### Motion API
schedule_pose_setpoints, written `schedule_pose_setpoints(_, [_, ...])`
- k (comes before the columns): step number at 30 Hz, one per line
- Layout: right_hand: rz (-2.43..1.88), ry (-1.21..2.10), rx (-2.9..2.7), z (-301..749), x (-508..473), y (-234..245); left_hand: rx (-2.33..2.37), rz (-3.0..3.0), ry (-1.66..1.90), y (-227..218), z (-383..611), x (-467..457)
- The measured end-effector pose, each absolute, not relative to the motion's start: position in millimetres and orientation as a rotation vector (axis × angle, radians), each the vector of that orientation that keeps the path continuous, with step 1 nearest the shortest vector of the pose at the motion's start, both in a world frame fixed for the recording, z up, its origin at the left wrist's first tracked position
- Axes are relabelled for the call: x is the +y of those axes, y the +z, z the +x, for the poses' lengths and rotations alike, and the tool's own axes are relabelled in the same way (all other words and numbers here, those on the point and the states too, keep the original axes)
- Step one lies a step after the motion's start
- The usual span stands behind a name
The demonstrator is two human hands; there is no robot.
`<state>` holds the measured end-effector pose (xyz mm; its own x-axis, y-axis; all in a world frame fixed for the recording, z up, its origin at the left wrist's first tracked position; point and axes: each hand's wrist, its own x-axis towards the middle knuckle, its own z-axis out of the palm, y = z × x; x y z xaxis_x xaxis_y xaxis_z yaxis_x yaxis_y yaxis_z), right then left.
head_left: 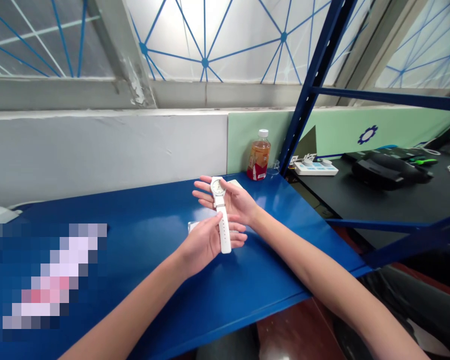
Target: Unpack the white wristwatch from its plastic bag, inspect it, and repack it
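Note:
A white wristwatch (224, 225) with a round dial is held above the blue table, its strap stretched out lengthwise. My right hand (237, 200) supports the dial end, palm up, with the thumb resting by the watch face. Lower down, my left hand (204, 240) grips the long strap with holes between its thumb and fingers. Behind my right hand a pale flat object (234, 183) lies on the table, mostly hidden. Another light, clear-edged item (192, 227) shows just behind my left hand; I cannot make out what it is.
The blue table (153, 305) meets a white and green wall panel. A bottle with a white cap (259, 156) stands at the back right, beside a blue metal frame (303, 95). Further right a black desk holds a power strip (315, 168) and a black device (388, 171). A pixelated patch covers something at left.

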<state>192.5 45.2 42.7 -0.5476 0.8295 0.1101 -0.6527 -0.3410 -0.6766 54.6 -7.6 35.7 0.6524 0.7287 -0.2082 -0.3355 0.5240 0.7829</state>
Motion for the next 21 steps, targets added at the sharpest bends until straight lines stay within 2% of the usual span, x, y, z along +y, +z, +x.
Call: schedule_pose_setpoints(21, [-0.348, 2.164, -0.958, 198.9, 44.0, 39.8, 0.706, 0.823, 0.654, 35.1, 50.6, -14.7])
